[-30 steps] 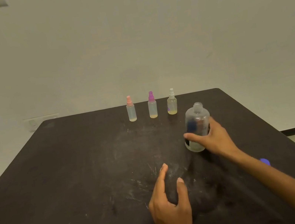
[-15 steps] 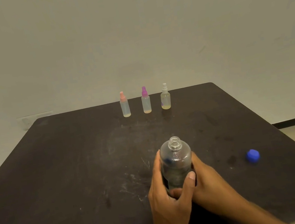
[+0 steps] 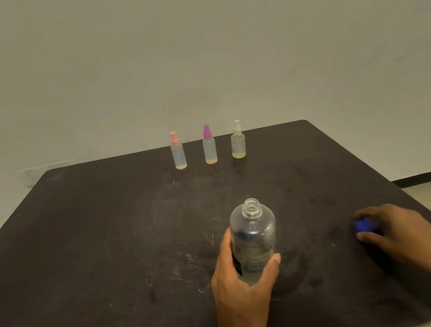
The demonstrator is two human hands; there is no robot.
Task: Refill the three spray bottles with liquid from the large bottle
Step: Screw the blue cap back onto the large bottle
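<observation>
The right hand (image 3: 391,231), blurred, has left the large bottle (image 3: 254,242) and now curls its fingers around the blue cap (image 3: 364,225), while the left hand (image 3: 243,287) alone wraps the bottle.

The large clear bottle (image 3: 254,238) stands upright near the front middle of the table, uncapped, with a little pale liquid at its base. Its blue cap (image 3: 364,225) lies well off to the right. Three small spray bottles, pink-topped (image 3: 178,152), purple-topped (image 3: 209,146) and white-topped (image 3: 238,141), stand in a row at the far edge, each nearly empty.

Scuffed matt dark table (image 3: 98,268); glossy clear plastic large bottle (image 3: 256,242).
</observation>
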